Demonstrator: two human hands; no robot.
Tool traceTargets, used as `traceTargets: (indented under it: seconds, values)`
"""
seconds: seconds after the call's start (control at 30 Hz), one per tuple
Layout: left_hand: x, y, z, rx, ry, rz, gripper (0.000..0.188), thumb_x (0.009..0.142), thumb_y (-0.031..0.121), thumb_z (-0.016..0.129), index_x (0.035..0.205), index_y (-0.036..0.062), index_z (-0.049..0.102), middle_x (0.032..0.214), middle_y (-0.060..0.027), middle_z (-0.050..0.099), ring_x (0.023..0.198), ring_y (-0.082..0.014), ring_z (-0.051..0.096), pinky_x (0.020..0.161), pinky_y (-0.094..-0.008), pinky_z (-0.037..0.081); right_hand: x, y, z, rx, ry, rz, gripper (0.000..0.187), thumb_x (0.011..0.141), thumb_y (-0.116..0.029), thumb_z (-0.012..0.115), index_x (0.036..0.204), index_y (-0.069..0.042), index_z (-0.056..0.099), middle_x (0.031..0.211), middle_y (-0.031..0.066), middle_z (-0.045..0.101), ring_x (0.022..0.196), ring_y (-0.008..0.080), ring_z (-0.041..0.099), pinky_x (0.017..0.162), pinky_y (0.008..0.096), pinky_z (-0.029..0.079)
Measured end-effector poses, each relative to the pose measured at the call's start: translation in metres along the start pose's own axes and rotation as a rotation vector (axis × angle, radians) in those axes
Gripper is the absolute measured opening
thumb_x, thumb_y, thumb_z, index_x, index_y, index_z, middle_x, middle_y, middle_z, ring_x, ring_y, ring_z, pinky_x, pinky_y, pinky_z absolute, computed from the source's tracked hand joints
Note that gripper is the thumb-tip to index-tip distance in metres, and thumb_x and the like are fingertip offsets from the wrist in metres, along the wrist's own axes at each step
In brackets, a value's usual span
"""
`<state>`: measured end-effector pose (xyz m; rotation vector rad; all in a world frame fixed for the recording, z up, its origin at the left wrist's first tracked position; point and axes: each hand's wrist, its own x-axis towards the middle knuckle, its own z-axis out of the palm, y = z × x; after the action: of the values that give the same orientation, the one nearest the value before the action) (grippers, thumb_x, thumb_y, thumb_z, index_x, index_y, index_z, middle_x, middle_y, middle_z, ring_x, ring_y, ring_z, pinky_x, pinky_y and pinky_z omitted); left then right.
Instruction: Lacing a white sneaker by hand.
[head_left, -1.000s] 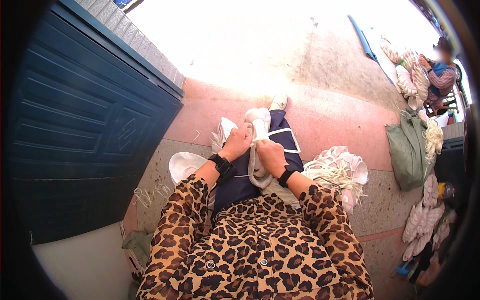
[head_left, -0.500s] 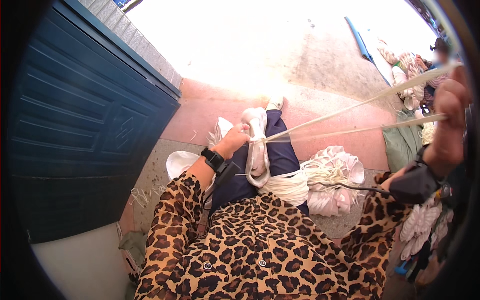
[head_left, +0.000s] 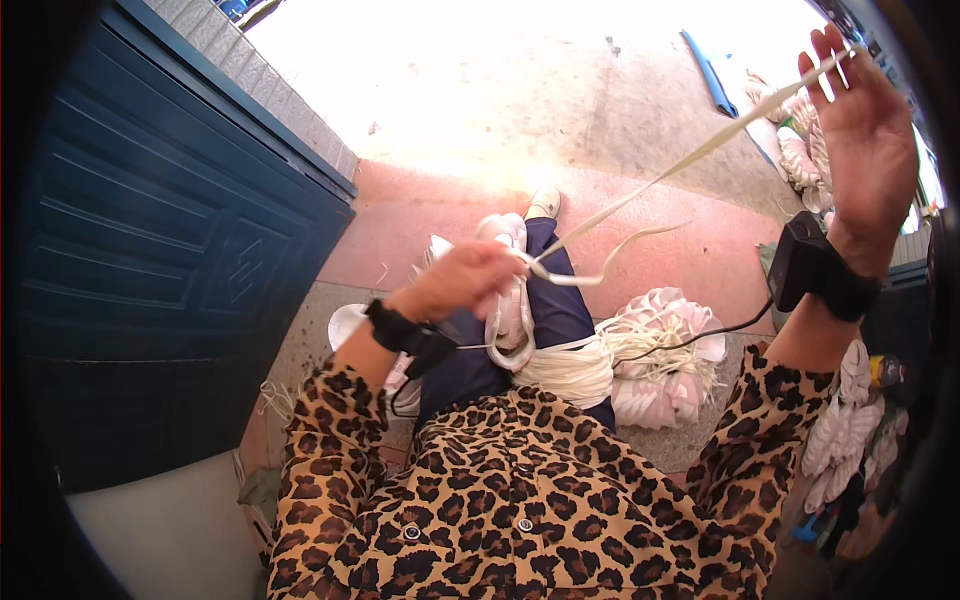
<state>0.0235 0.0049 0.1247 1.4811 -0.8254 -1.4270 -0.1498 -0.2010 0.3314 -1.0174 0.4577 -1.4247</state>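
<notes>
A pale shoe (head_left: 512,325) with a padded opening rests between my thighs, toe pointing away from me. My left hand (head_left: 465,280) is over its left side, slightly blurred, fingertips pinched where a cream shoelace (head_left: 665,168) meets the shoe. One strand of the lace stretches up to my right hand (head_left: 865,130), raised at the far right. There the lace end is caught at the fingertips while the other fingers are spread. The other lace end curls loose over my right leg. A bundle of cream laces (head_left: 570,372) drapes across my right thigh.
More pale pink shoes (head_left: 660,398) and loose laces (head_left: 665,325) lie right of my leg. A dark blue panelled door (head_left: 150,250) stands at left. Heaped shoes (head_left: 800,155) and a blue roll (head_left: 710,75) are at far right. A cable runs to my right wrist device (head_left: 805,265).
My right hand has risen and turned its palm into view. One of the two taut lace strands has slipped from it and now curls loose. My left hand has shifted slightly toward the lace.
</notes>
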Motion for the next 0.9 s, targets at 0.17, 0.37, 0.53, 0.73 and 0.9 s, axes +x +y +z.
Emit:
traceTargets:
  seconds: [0.17,0.37,0.53,0.73,0.9]
  values:
    - [-0.102,0.016,-0.197,-0.911,0.457,0.544,0.02,0.095,0.019,0.036,0.09,0.0043,0.048,0.071,0.0,0.041,0.043,-0.004,0.035,0.033,-0.0169,0.025,0.084,0.088,-0.186,0.228,-0.445,0.38,0.023,0.092,-0.018,0.039,0.085,0.0,0.05,0.068,0.0026,0.047,0.061,0.0116,0.044,0.06,0.0257,0.039]
    - [-0.107,-0.043,-0.207,-0.596,1.002,0.105,0.019,0.091,0.029,0.046,0.094,0.0105,0.051,0.061,0.0035,0.04,0.044,-0.0051,0.035,0.034,-0.0182,0.024,-0.089,0.219,-0.172,-0.718,-0.75,0.632,0.026,0.086,-0.011,0.05,0.108,0.003,0.055,0.071,0.0039,0.059,0.06,0.0099,0.054,0.057,0.0231,0.045]
    - [-0.029,-0.098,-0.079,-0.208,0.604,-0.203,0.021,0.09,0.026,0.046,0.097,0.0074,0.053,0.068,0.0004,0.045,0.039,-0.0072,0.045,0.029,-0.0176,0.029,-0.183,0.274,-0.155,-0.955,-1.014,0.545,0.02,0.082,-0.014,0.049,0.085,0.003,0.06,0.07,0.0163,0.061,0.064,0.0273,0.06,0.06,0.0344,0.046]
    - [0.007,-0.13,0.001,-0.015,0.387,-0.285,0.028,0.087,0.017,0.048,0.105,-0.0016,0.056,0.078,-0.0069,0.056,0.039,-0.0098,0.051,0.03,-0.0184,0.034,-0.202,0.288,-0.145,-1.351,-0.995,0.209,0.015,0.078,-0.01,0.044,0.072,-0.003,0.055,0.074,0.0168,0.059,0.074,0.0334,0.058,0.064,0.0438,0.044]
    - [0.011,-0.147,0.005,0.269,0.44,-0.195,0.027,0.083,0.016,0.053,0.102,-0.0027,0.058,0.069,-0.0079,0.06,0.048,-0.0125,0.057,0.042,-0.0239,0.043,-0.201,0.29,-0.136,-1.459,-1.081,0.139,0.013,0.079,-0.012,0.044,0.077,-0.004,0.054,0.076,0.0138,0.059,0.074,0.0316,0.058,0.064,0.0443,0.041]
